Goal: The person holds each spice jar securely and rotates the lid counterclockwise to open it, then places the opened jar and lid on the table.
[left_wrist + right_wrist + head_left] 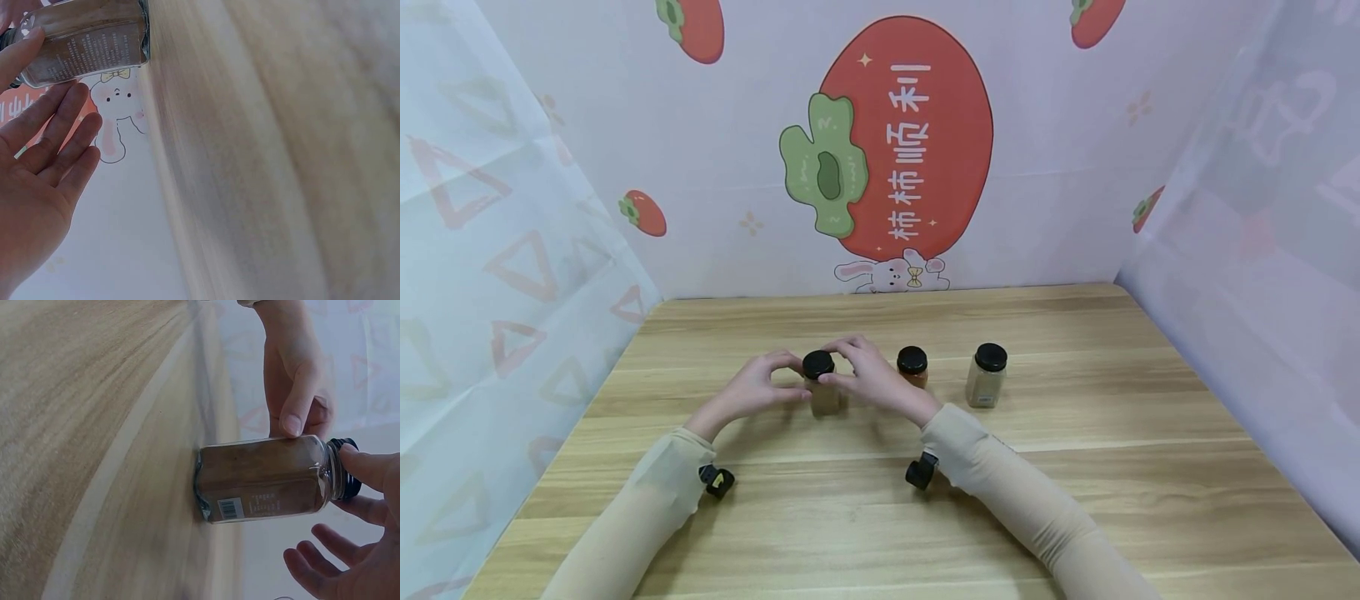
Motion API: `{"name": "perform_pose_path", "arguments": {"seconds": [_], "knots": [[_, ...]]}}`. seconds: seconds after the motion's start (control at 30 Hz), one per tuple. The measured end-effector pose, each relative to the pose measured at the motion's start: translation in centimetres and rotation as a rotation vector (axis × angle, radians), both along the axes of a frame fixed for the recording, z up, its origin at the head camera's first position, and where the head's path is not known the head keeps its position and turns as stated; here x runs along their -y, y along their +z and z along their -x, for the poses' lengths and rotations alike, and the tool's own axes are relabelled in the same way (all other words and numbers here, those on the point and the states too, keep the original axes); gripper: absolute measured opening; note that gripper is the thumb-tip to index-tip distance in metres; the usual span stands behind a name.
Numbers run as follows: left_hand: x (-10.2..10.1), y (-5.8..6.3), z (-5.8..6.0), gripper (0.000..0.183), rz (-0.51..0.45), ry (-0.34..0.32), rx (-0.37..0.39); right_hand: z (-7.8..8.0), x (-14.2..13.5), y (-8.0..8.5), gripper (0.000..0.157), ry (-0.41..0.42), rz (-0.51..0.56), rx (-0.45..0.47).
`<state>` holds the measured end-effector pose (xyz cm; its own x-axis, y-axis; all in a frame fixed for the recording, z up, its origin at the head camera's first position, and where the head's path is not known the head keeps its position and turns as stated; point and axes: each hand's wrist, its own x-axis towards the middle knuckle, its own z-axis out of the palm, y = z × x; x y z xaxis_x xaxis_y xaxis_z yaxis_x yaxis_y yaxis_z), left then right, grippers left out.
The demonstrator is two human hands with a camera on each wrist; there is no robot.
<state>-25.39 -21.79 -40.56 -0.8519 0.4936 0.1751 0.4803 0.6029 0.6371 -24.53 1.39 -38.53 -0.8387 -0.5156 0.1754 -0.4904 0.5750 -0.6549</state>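
A glass jar of brown powder with a black lid stands upright on the wooden table. My left hand holds the jar's body from the left, thumb on the near side and fingers around the back. In the right wrist view, the left thumb lies against the glass. My right hand pinches the black lid between thumb and index finger, its other fingers spread loosely away from the glass. Printed text shows on the jar in the left wrist view.
Right of the held jar stands a black-lidded jar with reddish-brown contents, partly hidden by my right hand. Further right is a jar of pale powder. A printed white cloth rises behind the table and along both sides.
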Motion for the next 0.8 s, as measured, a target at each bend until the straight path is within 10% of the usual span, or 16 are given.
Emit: {"name": "perform_pose_path", "arguments": {"seconds": [0.43, 0.8], "knots": [[0.1, -0.2, 0.1, 0.037, 0.006, -0.002, 0.011, 0.2, -0.3, 0.1, 0.049, 0.048, 0.01, 0.02], [0.1, -0.2, 0.1, 0.033, -0.008, -0.006, 0.002, -0.9, 0.6, -0.7, 0.055, -0.096, 0.079, -0.009]]}}
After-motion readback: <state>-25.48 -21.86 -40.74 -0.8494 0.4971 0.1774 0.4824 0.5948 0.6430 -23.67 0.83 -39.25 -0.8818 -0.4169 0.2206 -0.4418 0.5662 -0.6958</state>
